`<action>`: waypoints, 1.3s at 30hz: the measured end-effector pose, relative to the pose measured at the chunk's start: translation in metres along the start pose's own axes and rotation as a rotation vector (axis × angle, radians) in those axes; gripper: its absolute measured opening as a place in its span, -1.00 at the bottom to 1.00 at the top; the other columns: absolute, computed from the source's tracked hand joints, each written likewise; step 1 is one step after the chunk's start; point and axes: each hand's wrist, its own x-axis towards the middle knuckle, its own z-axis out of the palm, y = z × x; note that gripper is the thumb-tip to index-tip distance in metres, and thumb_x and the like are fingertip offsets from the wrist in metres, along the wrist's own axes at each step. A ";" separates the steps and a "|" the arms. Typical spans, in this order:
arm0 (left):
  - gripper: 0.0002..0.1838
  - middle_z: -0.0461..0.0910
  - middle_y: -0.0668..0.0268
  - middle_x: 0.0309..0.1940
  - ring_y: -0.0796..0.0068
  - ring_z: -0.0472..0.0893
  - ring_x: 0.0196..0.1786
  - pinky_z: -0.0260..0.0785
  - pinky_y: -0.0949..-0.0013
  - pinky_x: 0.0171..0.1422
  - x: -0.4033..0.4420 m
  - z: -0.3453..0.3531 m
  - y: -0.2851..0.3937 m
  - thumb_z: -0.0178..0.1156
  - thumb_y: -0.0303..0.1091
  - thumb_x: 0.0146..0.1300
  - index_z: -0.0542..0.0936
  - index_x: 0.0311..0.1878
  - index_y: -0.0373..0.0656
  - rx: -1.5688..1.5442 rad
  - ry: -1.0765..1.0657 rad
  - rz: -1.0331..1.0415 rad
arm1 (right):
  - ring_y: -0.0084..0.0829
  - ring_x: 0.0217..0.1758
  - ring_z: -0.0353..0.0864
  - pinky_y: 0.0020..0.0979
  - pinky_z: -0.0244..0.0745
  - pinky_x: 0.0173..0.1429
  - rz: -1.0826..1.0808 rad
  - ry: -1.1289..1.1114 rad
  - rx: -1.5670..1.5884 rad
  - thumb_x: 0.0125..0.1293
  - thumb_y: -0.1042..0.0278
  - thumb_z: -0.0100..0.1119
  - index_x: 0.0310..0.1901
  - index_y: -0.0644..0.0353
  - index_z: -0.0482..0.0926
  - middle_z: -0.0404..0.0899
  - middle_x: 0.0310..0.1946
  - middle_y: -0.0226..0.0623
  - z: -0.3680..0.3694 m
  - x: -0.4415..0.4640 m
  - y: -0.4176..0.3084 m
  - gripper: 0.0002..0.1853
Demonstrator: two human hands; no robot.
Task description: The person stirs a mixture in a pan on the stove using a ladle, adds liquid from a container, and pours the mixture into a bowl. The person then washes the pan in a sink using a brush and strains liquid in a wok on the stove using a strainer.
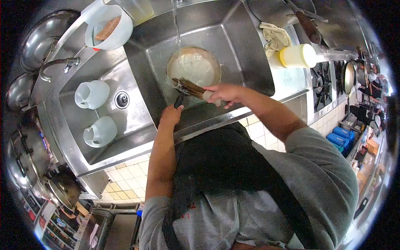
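My left hand is closed around a black handle at the near side of the sink. What the handle's far end joins is hidden by bristles and blur. In my right hand is a bamboo wok brush, gripped by its pale bound end. The bristles point left and meet the far end of the black handle. Just beyond both hands, a round pan or bowl of cloudy, foamy liquid rests on the floor of the deep steel sink. Water runs down into it from above.
Two translucent cut jugs lie in the left basin beside its drain. A white tub holding a brown scrubber stands behind it. To the right are a cloth, a yellowish bottle and a gas stove.
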 end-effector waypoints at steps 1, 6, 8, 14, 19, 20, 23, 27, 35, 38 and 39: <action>-0.29 0.49 -0.22 0.16 -0.16 0.49 0.23 0.32 -0.01 0.34 0.002 0.002 -0.002 0.02 0.19 0.37 0.47 0.18 -0.38 0.005 0.002 0.003 | -0.32 -0.22 0.57 -0.33 0.59 -0.32 -0.004 0.003 0.004 0.20 0.15 0.26 0.52 -0.21 0.09 0.47 0.20 -0.27 -0.009 -0.008 -0.005 -0.14; -0.31 0.51 -0.22 0.13 -0.17 0.50 0.22 0.33 -0.01 0.32 0.005 0.008 -0.005 0.03 0.16 0.37 0.46 0.18 -0.39 -0.024 0.070 0.055 | -0.28 -0.04 0.57 -0.36 0.62 -0.22 -0.016 0.624 -0.893 0.18 0.15 0.28 0.51 -0.29 0.11 0.45 0.24 -0.24 -0.081 0.079 0.041 -0.13; -0.32 0.52 -0.22 0.12 -0.18 0.50 0.22 0.33 -0.02 0.32 -0.006 0.000 0.006 0.04 0.15 0.37 0.47 0.17 -0.39 -0.007 0.087 0.033 | -0.26 -0.01 0.57 -0.35 0.63 -0.19 -0.051 0.530 -0.532 0.18 0.13 0.29 0.51 -0.32 0.10 0.39 0.29 -0.22 -0.045 0.077 0.010 -0.13; -0.34 0.53 -0.22 0.09 -0.19 0.51 0.20 0.35 -0.04 0.30 0.015 0.018 -0.014 0.04 0.14 0.37 0.48 0.15 -0.38 0.079 0.114 0.098 | -0.09 0.01 0.62 -0.29 0.63 -0.03 0.026 0.077 -0.082 0.20 0.13 0.30 0.51 -0.37 0.08 0.43 0.30 -0.22 -0.007 0.028 -0.010 -0.13; -0.33 0.53 -0.23 0.10 -0.19 0.52 0.20 0.36 -0.04 0.29 0.005 0.007 -0.004 0.04 0.16 0.37 0.49 0.14 -0.38 0.006 0.049 0.019 | -0.02 0.15 0.56 -0.11 0.63 0.02 0.078 0.268 -0.555 0.20 0.02 0.29 0.51 -0.26 0.09 0.46 0.27 -0.16 -0.070 0.010 0.001 -0.14; -0.32 0.52 -0.22 0.11 -0.18 0.51 0.21 0.35 -0.04 0.30 0.005 0.007 -0.002 0.04 0.16 0.36 0.48 0.15 -0.38 0.015 0.059 0.011 | -0.01 0.17 0.55 -0.04 0.62 0.03 0.034 0.409 -0.721 0.21 0.00 0.27 0.51 -0.22 0.09 0.48 0.25 -0.15 -0.075 0.014 -0.004 -0.14; -0.33 0.50 -0.20 0.15 -0.17 0.50 0.23 0.33 -0.02 0.32 0.004 0.008 -0.001 0.04 0.15 0.36 0.48 0.18 -0.35 0.001 0.074 0.001 | 0.00 0.07 0.61 0.01 0.62 0.03 -0.092 0.445 -0.448 0.23 0.01 0.25 0.51 -0.17 0.08 0.54 0.17 -0.10 -0.039 0.071 -0.010 -0.15; -0.31 0.49 -0.18 0.18 -0.15 0.46 0.27 0.30 0.00 0.36 -0.003 0.003 0.003 0.04 0.14 0.36 0.45 0.24 -0.35 -0.005 0.078 -0.023 | -0.25 -0.29 0.64 -0.28 0.64 -0.34 -0.058 0.068 -0.190 0.20 0.07 0.24 0.52 -0.23 0.10 0.49 0.17 -0.12 0.004 0.034 -0.036 -0.15; -0.26 0.49 -0.17 0.18 -0.04 0.54 0.18 0.47 0.07 0.14 0.002 0.004 0.000 0.04 0.16 0.36 0.39 0.30 -0.37 -0.159 -0.005 -0.066 | -0.21 -0.11 0.67 -0.22 0.65 -0.14 0.101 0.415 -0.662 0.16 0.11 0.22 0.46 0.01 0.22 0.49 0.18 -0.03 -0.079 -0.086 -0.008 -0.20; -0.20 0.50 -0.18 0.15 0.05 0.66 -0.12 0.54 0.14 -0.15 -0.008 -0.010 0.008 0.05 0.18 0.36 0.32 0.36 -0.40 -0.184 -0.082 -0.072 | -0.19 0.01 0.66 -0.24 0.67 -0.13 0.251 0.416 -0.802 0.20 0.12 0.13 0.40 -0.01 0.32 0.53 0.17 -0.04 -0.082 -0.105 0.009 -0.32; -0.17 0.51 -0.18 0.14 0.11 0.70 -0.31 0.54 0.18 -0.31 -0.010 -0.015 0.012 0.05 0.19 0.36 0.28 0.39 -0.41 -0.188 -0.146 -0.074 | -0.14 0.03 0.66 -0.21 0.63 -0.02 0.121 0.496 -0.875 0.19 0.10 0.16 0.35 0.01 0.38 0.57 0.12 -0.05 -0.085 -0.099 0.031 -0.35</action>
